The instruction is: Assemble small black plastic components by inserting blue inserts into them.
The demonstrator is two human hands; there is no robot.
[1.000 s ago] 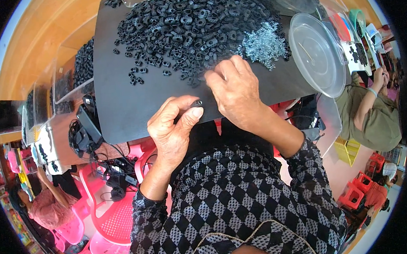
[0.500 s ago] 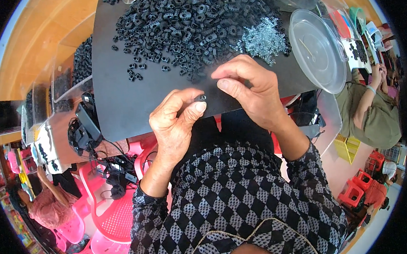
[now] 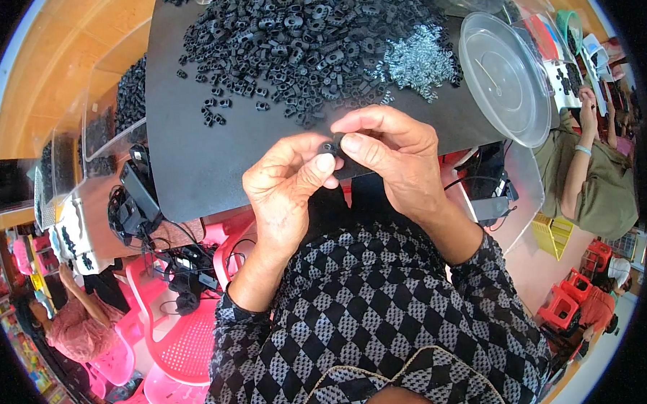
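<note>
Just over the front edge of the dark table (image 3: pixel 206 156), my hands meet. Between thumb and forefinger, my left hand (image 3: pixel 282 186) pinches a small black plastic cord-lock body (image 3: pixel 327 148), one round hole facing up. My right hand (image 3: pixel 402 159) closes on another small black plastic piece (image 3: pixel 338 138), mostly hidden by the fingertips, held against the first. Beyond them spreads a large heap of similar black plastic parts (image 3: pixel 281 52). At the heap's right lies a small pile of silver metal springs (image 3: pixel 422 60).
A round clear plastic lid (image 3: pixel 502 86) lies at the table's right side. Clear bins of black parts (image 3: pixel 131 98) stand on the left, near black adapters and cables (image 3: pixel 139 188). A pink chair (image 3: pixel 178 345) is below left. Another person (image 3: pixel 589 176) sits at right.
My right hand has come down and left from near the heap to the left hand, bringing a small black piece against the held part. The left hand has shifted slightly right.
</note>
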